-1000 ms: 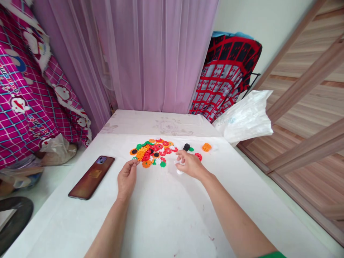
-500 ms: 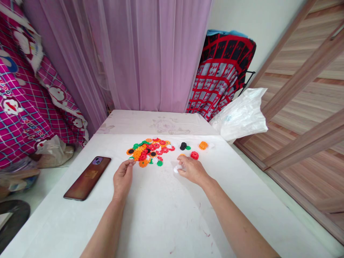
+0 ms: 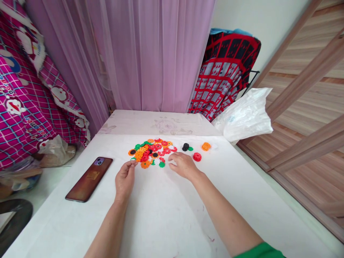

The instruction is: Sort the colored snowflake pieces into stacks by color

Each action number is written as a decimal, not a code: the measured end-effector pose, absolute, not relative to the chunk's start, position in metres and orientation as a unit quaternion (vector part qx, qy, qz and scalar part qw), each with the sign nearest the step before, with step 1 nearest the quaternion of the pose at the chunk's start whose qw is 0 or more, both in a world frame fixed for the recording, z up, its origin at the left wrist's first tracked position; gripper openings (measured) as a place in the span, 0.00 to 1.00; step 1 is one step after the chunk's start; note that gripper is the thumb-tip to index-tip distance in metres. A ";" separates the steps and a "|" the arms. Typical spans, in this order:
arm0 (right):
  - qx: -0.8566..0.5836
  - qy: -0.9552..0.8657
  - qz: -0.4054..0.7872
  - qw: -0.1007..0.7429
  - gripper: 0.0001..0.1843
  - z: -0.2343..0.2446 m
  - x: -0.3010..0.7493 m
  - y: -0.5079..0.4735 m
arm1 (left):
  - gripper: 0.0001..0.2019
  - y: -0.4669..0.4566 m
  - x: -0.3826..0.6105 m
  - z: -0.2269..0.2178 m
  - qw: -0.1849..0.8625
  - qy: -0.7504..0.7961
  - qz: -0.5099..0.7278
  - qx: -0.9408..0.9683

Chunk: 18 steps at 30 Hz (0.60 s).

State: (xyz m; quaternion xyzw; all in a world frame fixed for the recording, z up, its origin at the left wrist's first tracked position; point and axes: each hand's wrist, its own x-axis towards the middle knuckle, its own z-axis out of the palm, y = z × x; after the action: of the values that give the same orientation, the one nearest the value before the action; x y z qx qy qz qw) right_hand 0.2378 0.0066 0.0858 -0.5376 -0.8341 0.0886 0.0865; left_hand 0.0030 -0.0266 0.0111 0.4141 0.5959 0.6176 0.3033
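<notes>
Our left hand (image 3: 125, 179), fingertips together, and right hand (image 3: 185, 165), fingers parted, flank the discs (image 3: 151, 153). Phone (image 3: 89, 179) lies left; plastic bag (image 3: 244, 115), right.

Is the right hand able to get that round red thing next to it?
Probably yes. The red thing sits close beside the right hand, with nothing seen between them. The fingers point toward the colorful pile, though, so the hand might need to turn.

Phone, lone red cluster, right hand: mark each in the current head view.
Phone (image 3: 88, 182), head view: middle of its upturned back.
Red cluster (image 3: 197, 157), head view: its visible middle.
Right hand (image 3: 185, 166), head view: back of the hand.
</notes>
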 end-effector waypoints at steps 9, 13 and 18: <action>-0.526 -0.850 0.032 0.023 0.15 0.061 0.178 0.029 | 0.12 -0.025 0.002 0.004 0.311 0.589 0.627 0.404; -0.535 -0.842 0.048 0.041 0.15 0.059 0.178 0.030 | 0.12 -0.024 0.002 0.002 0.314 0.586 0.628 0.406; -0.571 -0.807 0.109 0.102 0.18 0.063 0.198 0.030 | 0.12 -0.023 0.001 -0.001 0.316 0.584 0.626 0.409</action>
State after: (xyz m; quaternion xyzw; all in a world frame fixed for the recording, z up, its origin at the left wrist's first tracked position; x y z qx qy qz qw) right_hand 0.1981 0.0295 0.0632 -0.5711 -0.8073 0.1089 0.1017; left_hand 0.0009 -0.0230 -0.0007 0.4092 0.5839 0.6260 0.3159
